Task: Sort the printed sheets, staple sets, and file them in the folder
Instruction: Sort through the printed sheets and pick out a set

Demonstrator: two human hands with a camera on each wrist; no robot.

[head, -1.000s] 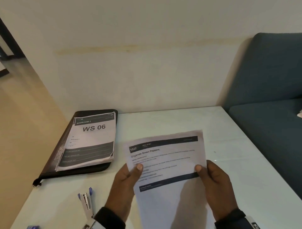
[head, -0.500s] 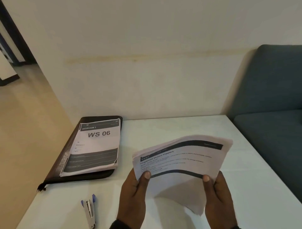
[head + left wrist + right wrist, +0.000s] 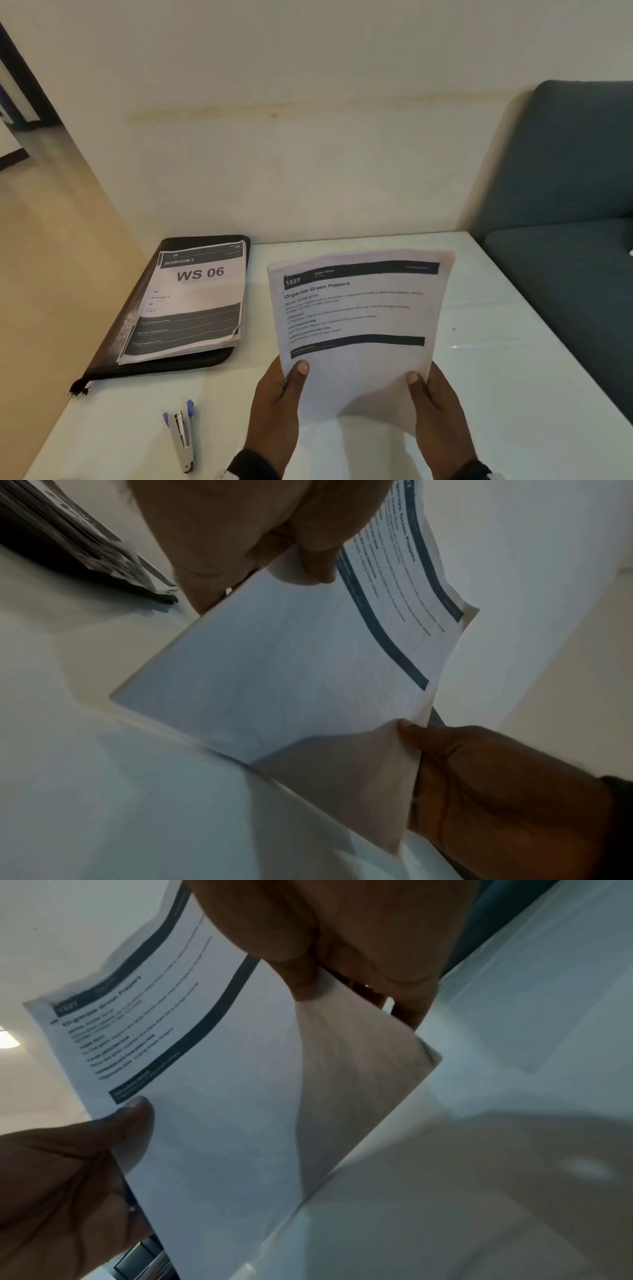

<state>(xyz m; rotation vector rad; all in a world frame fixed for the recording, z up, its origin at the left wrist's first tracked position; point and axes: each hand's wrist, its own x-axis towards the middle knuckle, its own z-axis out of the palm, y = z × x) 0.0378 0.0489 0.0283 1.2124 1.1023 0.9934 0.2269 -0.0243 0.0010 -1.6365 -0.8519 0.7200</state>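
Head view shows both hands, left hand (image 3: 274, 404) and right hand (image 3: 442, 418), pinching the sheets (image 3: 359, 308); sorting step; next, probably the stapler (image 3: 181, 438).

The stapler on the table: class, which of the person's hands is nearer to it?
Left. The left hand grips the held sheets just right of the stapler; the right hand grips their far edge, farther right.

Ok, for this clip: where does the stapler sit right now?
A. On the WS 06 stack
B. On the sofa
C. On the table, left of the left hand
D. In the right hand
C: the stapler lies on the white table, untouched, just left of the left hand, nearer the person than the black folder.
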